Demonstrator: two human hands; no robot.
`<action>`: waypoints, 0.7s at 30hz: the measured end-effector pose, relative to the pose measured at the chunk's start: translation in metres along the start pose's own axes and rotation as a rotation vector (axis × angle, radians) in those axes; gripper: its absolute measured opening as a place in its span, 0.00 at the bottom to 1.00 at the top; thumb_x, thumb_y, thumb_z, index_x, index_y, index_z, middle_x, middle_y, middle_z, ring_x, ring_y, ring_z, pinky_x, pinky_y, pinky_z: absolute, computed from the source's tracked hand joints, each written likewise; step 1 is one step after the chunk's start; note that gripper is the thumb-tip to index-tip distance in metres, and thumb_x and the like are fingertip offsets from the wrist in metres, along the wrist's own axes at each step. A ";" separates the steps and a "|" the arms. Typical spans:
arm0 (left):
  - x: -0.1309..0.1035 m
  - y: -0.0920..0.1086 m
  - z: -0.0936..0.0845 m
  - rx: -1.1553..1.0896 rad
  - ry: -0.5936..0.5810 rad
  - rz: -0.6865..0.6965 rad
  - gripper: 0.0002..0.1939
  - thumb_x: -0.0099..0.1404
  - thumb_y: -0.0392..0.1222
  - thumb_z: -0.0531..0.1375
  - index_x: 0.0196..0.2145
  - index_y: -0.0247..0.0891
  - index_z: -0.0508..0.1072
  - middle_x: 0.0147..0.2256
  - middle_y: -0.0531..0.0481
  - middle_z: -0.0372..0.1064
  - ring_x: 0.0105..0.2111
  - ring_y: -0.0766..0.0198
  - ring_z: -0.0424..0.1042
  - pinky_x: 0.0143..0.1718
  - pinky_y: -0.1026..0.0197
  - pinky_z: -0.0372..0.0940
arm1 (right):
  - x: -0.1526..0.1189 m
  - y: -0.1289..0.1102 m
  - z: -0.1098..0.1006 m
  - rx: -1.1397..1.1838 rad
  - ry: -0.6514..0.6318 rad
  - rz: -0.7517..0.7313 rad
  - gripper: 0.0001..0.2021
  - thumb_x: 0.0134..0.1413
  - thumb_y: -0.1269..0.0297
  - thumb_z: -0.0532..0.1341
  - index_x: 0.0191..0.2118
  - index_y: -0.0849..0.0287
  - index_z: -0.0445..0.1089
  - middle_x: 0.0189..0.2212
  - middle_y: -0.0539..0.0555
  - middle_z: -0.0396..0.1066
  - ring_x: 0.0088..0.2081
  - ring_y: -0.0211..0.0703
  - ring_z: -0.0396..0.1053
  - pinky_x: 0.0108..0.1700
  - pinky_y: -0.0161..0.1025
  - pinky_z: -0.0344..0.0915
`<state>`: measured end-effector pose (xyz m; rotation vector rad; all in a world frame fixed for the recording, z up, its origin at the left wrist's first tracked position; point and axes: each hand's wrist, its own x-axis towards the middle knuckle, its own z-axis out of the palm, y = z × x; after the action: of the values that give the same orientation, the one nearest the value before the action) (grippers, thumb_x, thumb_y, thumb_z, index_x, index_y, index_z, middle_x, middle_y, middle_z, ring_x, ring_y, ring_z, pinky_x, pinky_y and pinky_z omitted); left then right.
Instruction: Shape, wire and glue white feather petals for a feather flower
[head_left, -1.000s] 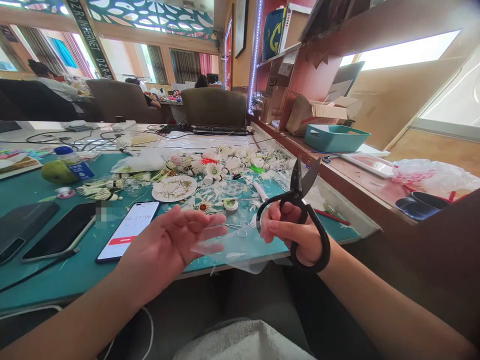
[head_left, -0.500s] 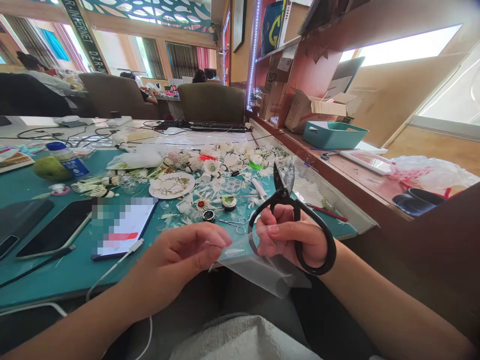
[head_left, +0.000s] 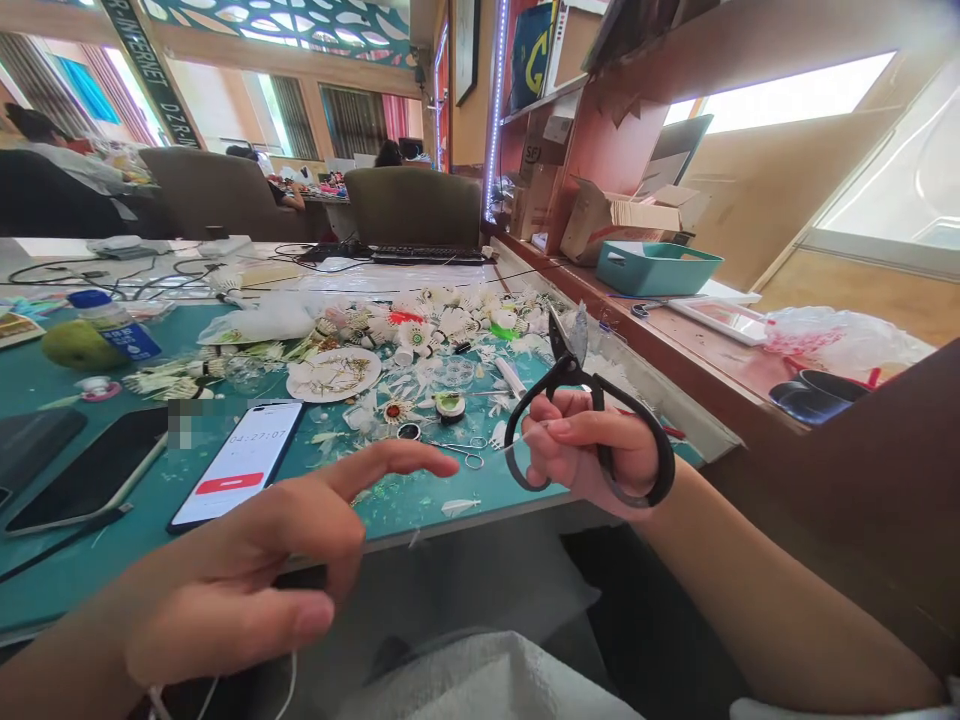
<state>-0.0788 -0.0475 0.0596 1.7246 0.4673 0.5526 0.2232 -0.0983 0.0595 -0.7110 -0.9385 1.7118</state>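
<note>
My right hand (head_left: 592,445) is closed around the black-handled scissors (head_left: 570,370), whose blades point up and stand a little apart. Between its thumb and fingers a thin edge of clear film (head_left: 531,436) shows; how the rest of the sheet hangs is hard to make out. My left hand (head_left: 292,540) holds nothing, its index finger stretched toward the right hand and its thumb spread away below. Beyond the fingertips, a white feather (head_left: 460,507) lies near the table edge, and small silver scissors (head_left: 471,456) rest beside a little black-rimmed jar (head_left: 409,432).
Shuttlecocks (head_left: 442,325) and loose feathers are heaped across the back of the green table mat (head_left: 390,505). A white plate (head_left: 334,376) with thin stems sits mid-table. Phones, including a lit one (head_left: 244,460), lie left. A teal basket (head_left: 660,268) stands on the right-hand ledge.
My left hand has let go of the clear film and moved left and down, its fingers opening. My right hand keeps the scissors in nearly the same place.
</note>
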 end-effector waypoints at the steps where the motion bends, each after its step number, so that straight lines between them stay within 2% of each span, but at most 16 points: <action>1: 0.003 0.002 0.000 0.114 -0.020 0.019 0.10 0.60 0.48 0.68 0.23 0.47 0.83 0.57 0.48 0.76 0.70 0.32 0.53 0.70 0.44 0.50 | 0.000 0.003 0.001 -0.008 -0.021 0.014 0.12 0.43 0.65 0.73 0.25 0.56 0.68 0.21 0.46 0.67 0.22 0.35 0.64 0.31 0.37 0.68; 2: 0.006 0.003 0.002 0.191 0.002 0.050 0.12 0.64 0.49 0.65 0.25 0.48 0.83 0.63 0.51 0.70 0.71 0.37 0.53 0.71 0.47 0.48 | 0.000 0.006 0.002 -0.017 -0.045 0.032 0.12 0.43 0.65 0.73 0.25 0.57 0.67 0.21 0.46 0.68 0.21 0.35 0.65 0.32 0.37 0.68; 4: 0.012 0.003 0.010 0.225 0.115 0.101 0.07 0.64 0.48 0.68 0.40 0.50 0.85 0.68 0.51 0.62 0.69 0.40 0.56 0.69 0.51 0.53 | 0.000 0.013 0.006 -0.035 -0.098 0.074 0.14 0.43 0.64 0.74 0.24 0.57 0.67 0.21 0.47 0.70 0.21 0.35 0.66 0.31 0.36 0.68; 5: 0.013 0.001 0.016 0.203 0.176 0.098 0.15 0.62 0.47 0.70 0.48 0.52 0.82 0.68 0.50 0.61 0.68 0.41 0.58 0.67 0.51 0.57 | 0.000 0.016 0.007 -0.043 -0.121 0.094 0.15 0.42 0.63 0.74 0.25 0.58 0.67 0.21 0.48 0.71 0.21 0.35 0.67 0.29 0.36 0.67; 7: 0.015 -0.005 0.030 0.139 0.193 0.025 0.34 0.59 0.46 0.74 0.61 0.61 0.72 0.67 0.51 0.62 0.64 0.44 0.65 0.64 0.51 0.61 | 0.000 0.023 0.010 -0.058 -0.151 0.124 0.15 0.42 0.62 0.75 0.26 0.59 0.67 0.22 0.49 0.71 0.21 0.36 0.69 0.26 0.33 0.63; 9: 0.015 -0.013 0.044 0.073 0.131 -0.124 0.46 0.56 0.45 0.76 0.66 0.68 0.62 0.67 0.52 0.61 0.57 0.50 0.72 0.58 0.54 0.67 | -0.001 0.028 0.012 -0.072 -0.157 0.128 0.15 0.43 0.62 0.75 0.27 0.59 0.68 0.22 0.49 0.72 0.22 0.36 0.69 0.26 0.32 0.61; 10: 0.015 -0.017 0.049 0.027 0.099 -0.190 0.48 0.56 0.45 0.76 0.67 0.69 0.60 0.67 0.51 0.61 0.52 0.53 0.75 0.54 0.54 0.69 | -0.001 0.029 0.013 -0.077 -0.153 0.121 0.15 0.43 0.62 0.75 0.28 0.59 0.68 0.22 0.48 0.72 0.23 0.35 0.69 0.27 0.32 0.61; 12: 0.016 -0.023 0.057 -0.071 0.042 -0.277 0.46 0.59 0.46 0.74 0.68 0.64 0.58 0.62 0.47 0.65 0.43 0.58 0.77 0.45 0.56 0.72 | -0.001 0.032 0.012 -0.085 -0.143 0.098 0.15 0.45 0.61 0.75 0.28 0.58 0.69 0.23 0.48 0.72 0.23 0.36 0.69 0.29 0.33 0.62; 14: 0.018 -0.026 0.060 -0.146 0.009 -0.321 0.42 0.62 0.44 0.71 0.69 0.56 0.58 0.51 0.47 0.73 0.37 0.60 0.76 0.40 0.57 0.71 | 0.000 0.033 0.009 -0.094 -0.132 0.075 0.15 0.46 0.60 0.75 0.29 0.58 0.69 0.23 0.48 0.73 0.24 0.36 0.69 0.30 0.34 0.63; 17: 0.021 -0.025 0.058 -0.193 0.004 -0.363 0.38 0.64 0.40 0.68 0.68 0.45 0.60 0.37 0.51 0.76 0.37 0.59 0.74 0.39 0.58 0.68 | 0.002 0.032 0.002 -0.118 -0.104 0.044 0.13 0.49 0.60 0.75 0.30 0.58 0.70 0.23 0.48 0.73 0.25 0.37 0.70 0.31 0.35 0.63; 21: 0.023 -0.023 0.053 -0.283 -0.025 -0.370 0.29 0.63 0.37 0.68 0.60 0.42 0.68 0.33 0.53 0.77 0.33 0.62 0.73 0.36 0.61 0.64 | 0.009 0.027 -0.009 -0.154 -0.019 -0.010 0.14 0.49 0.59 0.76 0.29 0.59 0.72 0.24 0.48 0.74 0.25 0.36 0.70 0.32 0.34 0.65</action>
<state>-0.0292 -0.0711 0.0302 1.3323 0.6410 0.3118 0.2147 -0.0923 0.0312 -0.7905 -1.0939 1.6530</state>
